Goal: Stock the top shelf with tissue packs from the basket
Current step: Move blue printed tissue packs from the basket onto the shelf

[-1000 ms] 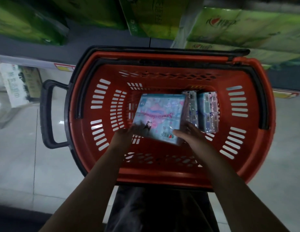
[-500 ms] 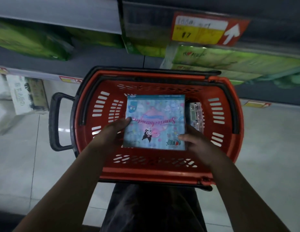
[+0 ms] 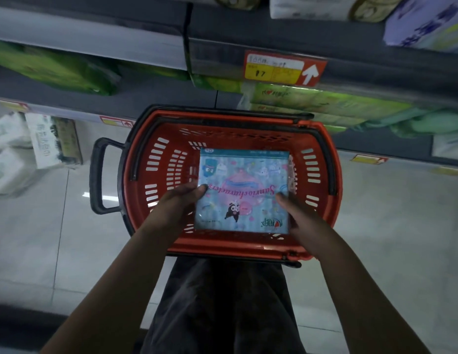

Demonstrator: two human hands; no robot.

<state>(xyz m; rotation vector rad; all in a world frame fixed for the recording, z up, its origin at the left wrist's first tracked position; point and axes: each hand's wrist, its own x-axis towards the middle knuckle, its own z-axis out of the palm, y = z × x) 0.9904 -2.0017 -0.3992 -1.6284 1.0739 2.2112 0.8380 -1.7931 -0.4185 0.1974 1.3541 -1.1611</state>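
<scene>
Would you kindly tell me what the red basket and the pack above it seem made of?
The basket looks like moulded hard plastic, matte red, given its slotted walls and black rim. The tissue pack seems wrapped in glossy printed plastic film; its face shows sheen.

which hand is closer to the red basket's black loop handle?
Left. The left hand holds the pastel cartoon-print tissue pack on the edge facing the black loop handle; the right hand holds the opposite edge.

One head cam, looks steeply down and forward, close over red basket, shelves at top.
</scene>
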